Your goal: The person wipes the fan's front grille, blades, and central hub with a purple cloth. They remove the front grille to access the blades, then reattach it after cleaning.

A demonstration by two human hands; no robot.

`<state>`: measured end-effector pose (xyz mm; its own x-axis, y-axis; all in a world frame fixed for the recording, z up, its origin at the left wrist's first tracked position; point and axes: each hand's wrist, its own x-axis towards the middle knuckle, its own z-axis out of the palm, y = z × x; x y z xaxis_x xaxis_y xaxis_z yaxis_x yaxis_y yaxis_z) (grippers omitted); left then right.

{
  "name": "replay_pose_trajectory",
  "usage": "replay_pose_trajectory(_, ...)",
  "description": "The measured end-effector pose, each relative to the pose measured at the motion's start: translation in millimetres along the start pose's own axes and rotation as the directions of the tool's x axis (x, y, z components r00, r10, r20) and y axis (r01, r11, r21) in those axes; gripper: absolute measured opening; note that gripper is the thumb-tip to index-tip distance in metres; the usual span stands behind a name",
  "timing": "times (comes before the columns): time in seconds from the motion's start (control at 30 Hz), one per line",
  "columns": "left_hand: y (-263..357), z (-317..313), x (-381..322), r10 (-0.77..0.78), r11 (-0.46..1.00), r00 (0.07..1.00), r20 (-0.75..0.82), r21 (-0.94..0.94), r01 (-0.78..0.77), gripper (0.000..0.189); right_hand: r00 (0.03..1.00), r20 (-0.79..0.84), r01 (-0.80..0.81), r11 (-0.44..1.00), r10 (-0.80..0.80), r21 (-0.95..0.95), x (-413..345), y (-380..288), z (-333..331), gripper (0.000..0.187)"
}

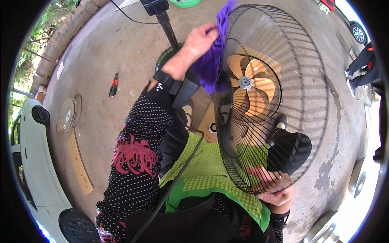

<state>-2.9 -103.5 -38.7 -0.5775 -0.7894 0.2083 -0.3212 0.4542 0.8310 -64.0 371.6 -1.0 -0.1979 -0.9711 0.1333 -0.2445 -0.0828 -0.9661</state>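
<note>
A large black wire fan grille (304, 91) stands tilted in front of me. My right hand (275, 186) grips its lower rim, seen partly through the wires. My left hand (202, 39) holds a purple cloth (211, 60) by its upper part, at the upper left rim of the grille; the cloth's edges are blurred. Through the wires a fan blade with several orange vanes (255, 83) shows, lying within a smaller dark ring above a piece of cardboard. A black fan pole (167, 29) and a dark round base (162, 59) are beyond my left forearm.
Red-handled pliers (113, 86) lie on the concrete floor at left, near round metal discs (67, 115) and a cardboard strip (79, 165). A black cable (185, 165) crosses my lap. A pale car (42, 164) stands at far left. Another person's legs (363, 70) are at far right.
</note>
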Motion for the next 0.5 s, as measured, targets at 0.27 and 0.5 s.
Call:
replay_pose_trajectory(0.27, -154, 95, -73, -0.499, 0.504, 0.679, 0.539, -0.457, 0.733, 0.030, 0.944, -0.327, -0.103, 0.903, -0.043, -0.417, -108, 40, -28, 0.061)
replay_pose_trajectory(0.5, -103, 112, -132, -0.295, -0.137, 0.526, 0.797, -0.581, 0.802, 0.050, 0.864, -0.503, 0.082, 0.978, 0.025, 0.190, -151, 52, -44, 0.058)
